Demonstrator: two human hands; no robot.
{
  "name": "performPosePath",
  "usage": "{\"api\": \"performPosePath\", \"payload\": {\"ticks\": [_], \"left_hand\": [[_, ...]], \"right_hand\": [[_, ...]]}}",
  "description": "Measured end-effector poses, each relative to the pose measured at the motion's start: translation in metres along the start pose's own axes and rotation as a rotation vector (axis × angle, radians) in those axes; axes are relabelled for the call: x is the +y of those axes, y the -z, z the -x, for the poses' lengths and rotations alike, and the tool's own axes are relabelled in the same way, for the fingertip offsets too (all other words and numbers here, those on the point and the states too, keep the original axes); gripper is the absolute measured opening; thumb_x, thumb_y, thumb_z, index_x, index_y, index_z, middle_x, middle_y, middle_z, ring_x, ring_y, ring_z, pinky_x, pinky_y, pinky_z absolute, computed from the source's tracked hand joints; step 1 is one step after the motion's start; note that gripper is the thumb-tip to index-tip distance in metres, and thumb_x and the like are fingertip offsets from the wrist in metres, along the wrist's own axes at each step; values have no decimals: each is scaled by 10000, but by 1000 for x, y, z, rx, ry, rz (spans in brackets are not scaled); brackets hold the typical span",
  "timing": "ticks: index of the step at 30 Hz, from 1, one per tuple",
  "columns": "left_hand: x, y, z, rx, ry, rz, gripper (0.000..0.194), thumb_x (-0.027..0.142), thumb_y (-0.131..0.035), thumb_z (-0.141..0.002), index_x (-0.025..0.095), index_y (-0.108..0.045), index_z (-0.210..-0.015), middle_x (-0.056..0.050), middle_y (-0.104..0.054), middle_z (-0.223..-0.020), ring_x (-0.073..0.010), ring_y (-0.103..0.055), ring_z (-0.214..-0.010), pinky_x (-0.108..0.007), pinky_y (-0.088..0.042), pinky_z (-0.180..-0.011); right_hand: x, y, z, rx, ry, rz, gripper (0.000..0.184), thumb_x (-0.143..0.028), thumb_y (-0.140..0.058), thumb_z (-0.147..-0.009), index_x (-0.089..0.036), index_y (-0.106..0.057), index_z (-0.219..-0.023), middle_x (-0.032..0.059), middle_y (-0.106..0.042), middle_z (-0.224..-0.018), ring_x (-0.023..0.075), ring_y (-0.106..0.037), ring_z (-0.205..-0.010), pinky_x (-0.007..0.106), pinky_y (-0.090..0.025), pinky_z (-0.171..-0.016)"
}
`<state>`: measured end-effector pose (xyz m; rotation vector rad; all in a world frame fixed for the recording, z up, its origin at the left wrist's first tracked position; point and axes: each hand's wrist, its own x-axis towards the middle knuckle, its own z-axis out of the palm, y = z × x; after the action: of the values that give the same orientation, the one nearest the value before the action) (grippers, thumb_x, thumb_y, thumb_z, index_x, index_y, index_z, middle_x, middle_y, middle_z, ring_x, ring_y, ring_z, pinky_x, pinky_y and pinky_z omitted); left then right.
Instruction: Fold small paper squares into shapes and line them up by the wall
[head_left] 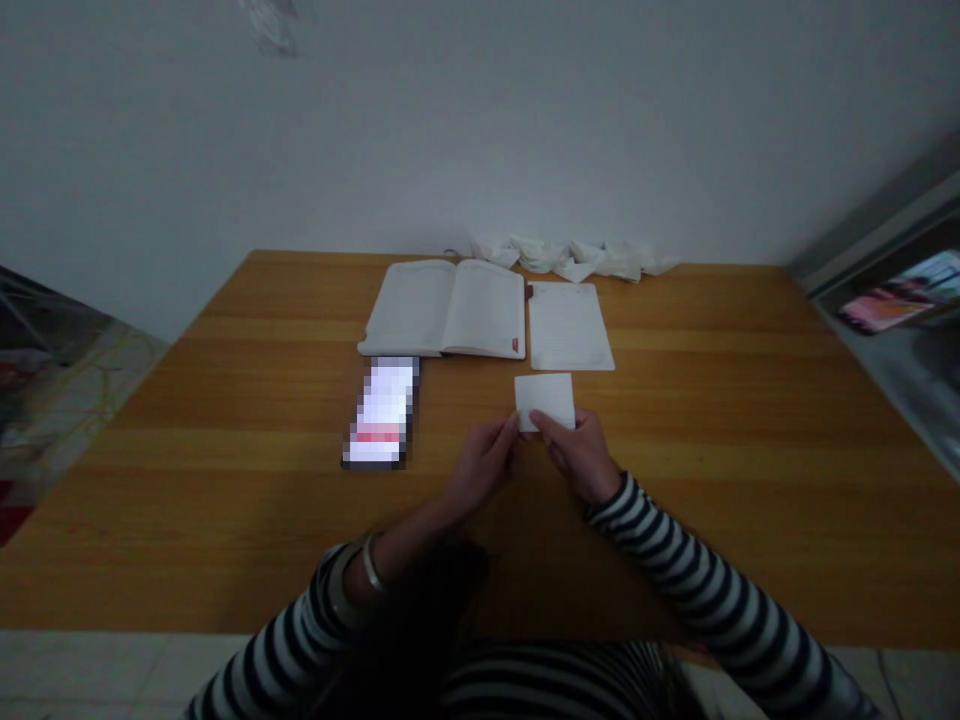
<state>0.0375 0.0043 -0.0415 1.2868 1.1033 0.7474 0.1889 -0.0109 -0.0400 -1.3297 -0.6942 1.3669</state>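
Observation:
Both hands grip a small white piece of paper (546, 394), raised in front of me over the wooden table. My left hand (486, 458) pinches its lower left corner between thumb and fingers. Across the lower right part lies the thumb of my right hand (581, 450), its fingers behind the sheet. Whether the paper is folded I cannot tell. Just beyond it a larger white sheet (570, 325) rests flat, beside an open notebook (450, 308) with blank-looking pages. A phone (381, 412) with a lit, blurred screen lies left of my hands.
Crumpled white tissues (577, 258) line the table's back edge, against a pale wall (480, 120). The wooden table (225, 430) spreads wide on both sides. At the far right, past the table, there is a colourful object (892, 300).

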Motion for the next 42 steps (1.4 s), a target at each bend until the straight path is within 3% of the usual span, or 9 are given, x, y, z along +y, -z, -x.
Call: {"api": "performPosePath", "payload": {"ticks": [5, 10, 18, 23, 26, 29, 33, 37, 42], "left_hand": [[4, 12, -6, -41, 18, -20, 720, 729, -263, -951, 172, -600, -644, 33, -439, -452, -110, -399, -419, -250, -293, -447], [6, 5, -3, -89, -50, -166, 624, 720, -427, -908, 188, -483, -586, 36, -421, -535, -113, -377, -513, -260, -267, -489], [8, 6, 0, -220, 16, 60, 609, 679, -377, -951, 187, -534, -627, 11, -499, -532, -123, -441, -496, -263, -346, -506], [18, 36, -9, 52, -99, 70, 445, 603, -532, -928, 186, -599, -1065, 16, -588, -692, -149, -561, -637, -259, -444, -604], [22, 44, -11, -52, -93, 65, 538, 491, -697, -853, 196, -518, -1266, 41, -580, -700, -133, -560, -629, -223, -422, -571], [22, 43, -10, -47, -125, 76, 547, 450, -673, -879, 206, -468, -1324, 42, -578, -712, -121, -542, -599, -206, -404, -533], [19, 42, -12, 0, -163, 40, 384, 459, -593, -923, 195, -550, -1198, 4, -631, -779, -124, -536, -612, -220, -413, -545], [16, 47, -14, -20, -166, -19, 311, 462, -587, -914, 167, -676, -955, -55, -684, -885, -165, -593, -761, -260, -469, -663], [20, 51, -12, -212, -202, 54, 367, 405, -719, -843, 214, -737, -1155, -109, -713, -1143, -236, -642, -1009, -350, -510, -859]], "right_hand": [[-9, 2, 1, -35, -70, -61, 473, -486, -857, -656, -209, -480, -585, -105, -397, -401, 33, -275, -321, 192, -170, -304], [-4, -4, 4, -84, -48, -33, 451, -508, -837, -671, -197, -518, -599, -89, -435, -422, 37, -300, -333, 196, -195, -316], [6, -4, 3, -107, 70, -75, 519, -559, -732, -796, -202, -472, -524, -74, -388, -425, 58, -301, -391, 219, -208, -383], [-6, 7, -2, -404, -56, 44, 525, -611, -683, -815, -207, -478, -550, -92, -353, -402, 52, -223, -364, 224, -146, -378], [-7, 9, -3, -473, -82, 123, 501, -621, -670, -819, -199, -526, -592, -92, -369, -405, 58, -234, -359, 221, -138, -366], [-7, 9, -1, -335, 82, 80, 383, -570, -644, -873, -195, -686, -940, -82, -452, -504, 81, -315, -402, 209, -239, -386], [-11, 14, -3, -362, 337, 183, 653, -405, -727, -866, -318, -488, -1468, 0, -659, -854, 153, -590, -697, 268, -512, -645], [-12, 22, -11, -563, 479, 375, 457, -345, -811, -791, -294, -720, -1236, 62, -718, -1090, 219, -658, -969, 371, -540, -880], [-4, 24, -16, -348, 454, 246, 247, -354, -789, -809, -301, -799, -1050, 66, -775, -1034, 230, -703, -933, 402, -571, -857]]}}
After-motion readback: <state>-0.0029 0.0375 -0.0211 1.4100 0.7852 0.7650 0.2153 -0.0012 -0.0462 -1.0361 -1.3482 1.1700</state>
